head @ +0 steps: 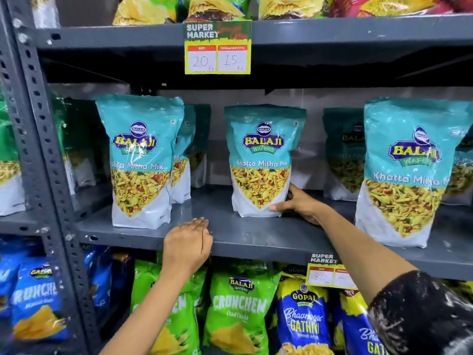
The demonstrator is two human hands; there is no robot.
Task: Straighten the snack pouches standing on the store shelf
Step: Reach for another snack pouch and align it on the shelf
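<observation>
On the grey metal middle shelf (230,234), dead centre, I've got the teal-and-white Khatta Mitha Mix stand-up pouch (262,160) upright, face out, set back from the front edge. Right hand (300,204) is on it: thumb across the white lower front corner, fingers wrapped behind its right side, so it's pinching that bottom right corner. Left hand (188,245) is well apart from that pouch, lower and to the left, palm down with fingers held together and straight, fingertips over the shelf's front lip, gripping nothing. I can't tell whether it touches the metal. To the left stands another teal pouch of the same mix (140,162), nearer the edge, with more lined up behind it. On the right a third matching pouch (404,172) sits closest to me, leaning slightly. Overhead hangs a yellow-bordered price tag (217,47) reading 20 and 15.
</observation>
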